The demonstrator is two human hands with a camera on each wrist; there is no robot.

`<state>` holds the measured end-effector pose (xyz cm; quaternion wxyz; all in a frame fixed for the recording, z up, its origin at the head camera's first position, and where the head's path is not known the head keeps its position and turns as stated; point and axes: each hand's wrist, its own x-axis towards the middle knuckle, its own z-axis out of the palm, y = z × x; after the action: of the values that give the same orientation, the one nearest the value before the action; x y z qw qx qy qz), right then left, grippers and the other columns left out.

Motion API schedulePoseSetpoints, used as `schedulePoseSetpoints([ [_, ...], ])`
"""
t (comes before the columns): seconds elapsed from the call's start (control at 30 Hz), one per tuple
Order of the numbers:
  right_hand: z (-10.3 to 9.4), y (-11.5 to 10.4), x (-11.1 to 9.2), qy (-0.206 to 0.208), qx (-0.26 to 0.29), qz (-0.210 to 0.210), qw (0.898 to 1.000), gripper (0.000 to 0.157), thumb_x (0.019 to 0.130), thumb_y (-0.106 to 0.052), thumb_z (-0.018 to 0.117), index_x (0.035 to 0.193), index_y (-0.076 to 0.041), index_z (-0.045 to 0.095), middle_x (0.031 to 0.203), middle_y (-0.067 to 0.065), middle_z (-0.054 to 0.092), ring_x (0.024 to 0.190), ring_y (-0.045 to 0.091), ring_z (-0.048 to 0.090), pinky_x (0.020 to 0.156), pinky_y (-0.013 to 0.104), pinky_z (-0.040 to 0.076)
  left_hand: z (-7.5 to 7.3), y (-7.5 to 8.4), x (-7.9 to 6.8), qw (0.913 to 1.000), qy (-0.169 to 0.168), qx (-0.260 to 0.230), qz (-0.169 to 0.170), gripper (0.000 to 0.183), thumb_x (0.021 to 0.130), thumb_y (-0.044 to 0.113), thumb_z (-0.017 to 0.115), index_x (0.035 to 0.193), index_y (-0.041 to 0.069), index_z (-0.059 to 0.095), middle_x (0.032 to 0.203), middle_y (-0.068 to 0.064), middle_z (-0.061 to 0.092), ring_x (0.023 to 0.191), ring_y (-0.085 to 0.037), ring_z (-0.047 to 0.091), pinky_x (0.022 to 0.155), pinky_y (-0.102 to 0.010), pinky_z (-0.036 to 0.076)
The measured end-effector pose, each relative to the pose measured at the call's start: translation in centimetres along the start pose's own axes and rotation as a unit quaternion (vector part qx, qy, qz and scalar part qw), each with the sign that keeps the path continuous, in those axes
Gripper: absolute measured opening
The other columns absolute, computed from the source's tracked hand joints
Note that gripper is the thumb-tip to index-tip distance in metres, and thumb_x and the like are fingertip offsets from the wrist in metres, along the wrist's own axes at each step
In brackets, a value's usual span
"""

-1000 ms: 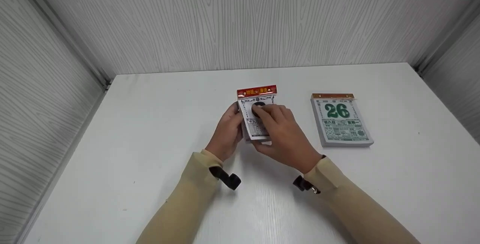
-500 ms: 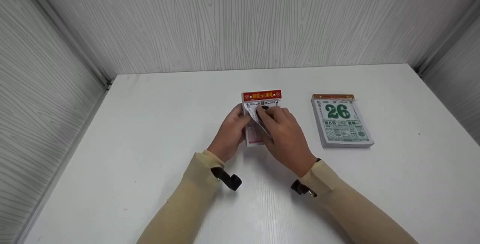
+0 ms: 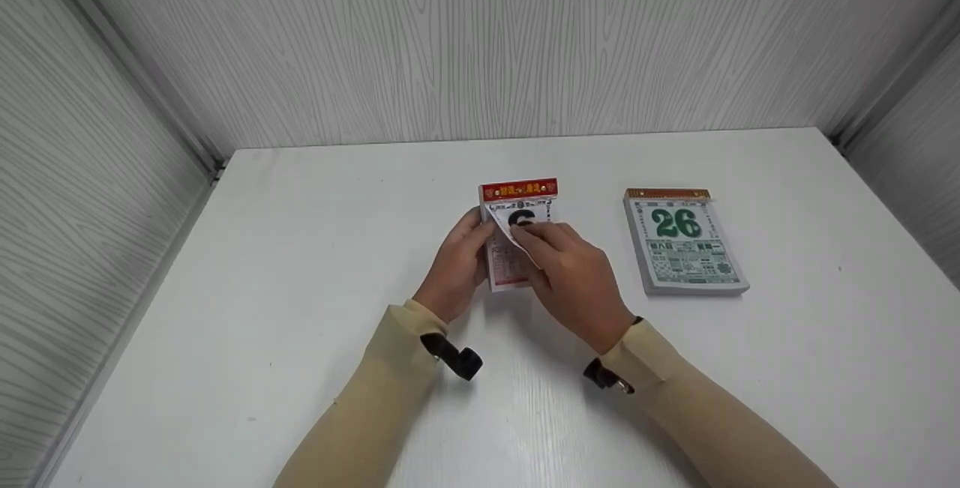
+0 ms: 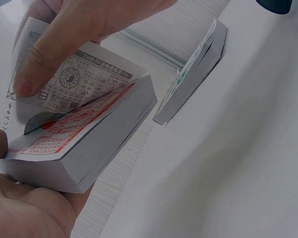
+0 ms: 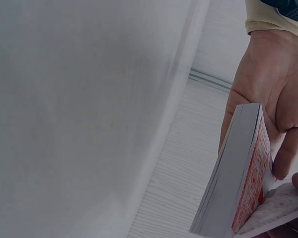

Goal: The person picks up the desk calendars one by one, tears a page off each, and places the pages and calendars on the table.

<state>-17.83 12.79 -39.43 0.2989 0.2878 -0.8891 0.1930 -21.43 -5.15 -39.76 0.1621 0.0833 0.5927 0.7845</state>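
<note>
A small tear-off calendar (image 3: 517, 189) with a red header strip is held above the table in the head view. My left hand (image 3: 456, 267) grips its left side, with the thumb at the front edge and the palm beneath the block, as the left wrist view shows. My right hand (image 3: 581, 278) pinches the top sheet (image 4: 102, 72) between thumb and fingers. That sheet, with a black numeral on its front, is folded up from the lower left corner. Beneath it a page printed in red (image 4: 82, 126) shows. The sheet's upper edge still joins the header.
A second, larger tear-off calendar (image 3: 679, 248) with a green 26 lies flat on the white table (image 3: 300, 248), right of my hands. Wood-grain panels (image 3: 450, 46) stand behind the table and at both sides. Both wrists wear black camera straps.
My right hand has peeled the top sheet's lower left corner up and to the right, baring the red page. Over the last half second the right fingers have shifted slightly lower on it.
</note>
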Motion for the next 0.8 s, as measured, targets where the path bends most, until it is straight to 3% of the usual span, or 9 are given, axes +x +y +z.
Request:
schedulePoseSetpoints([
  [0.5,-0.19,0.14,-0.09,0.005,-0.005,0.012,1.0,0.033,0.099,-0.013,0.071,0.131,-0.004,0.069,0.117,0.013,0.076,0.1,0.026,0.076,0.082,0.037,0.062,-0.11,-0.22,0.16,1.0,0.001,-0.003,0.008,0.048,0.113,0.026,0.032,0.159,0.013,0.031,0.155,-0.009,0.047,0.142,-0.024,0.049,0.114,-0.043,0.043],
  [0.8,0.13,0.4,-0.09,0.026,-0.006,-0.01,1.0,0.03,0.098,-0.007,0.071,0.128,-0.001,0.069,0.111,0.015,0.077,0.096,0.028,0.077,0.076,0.038,0.063,-0.21,-0.26,0.16,1.0,0.005,-0.002,0.005,0.051,0.113,0.028,0.032,0.162,0.015,0.027,0.158,-0.007,0.043,0.145,-0.023,0.044,0.116,-0.044,0.04],
])
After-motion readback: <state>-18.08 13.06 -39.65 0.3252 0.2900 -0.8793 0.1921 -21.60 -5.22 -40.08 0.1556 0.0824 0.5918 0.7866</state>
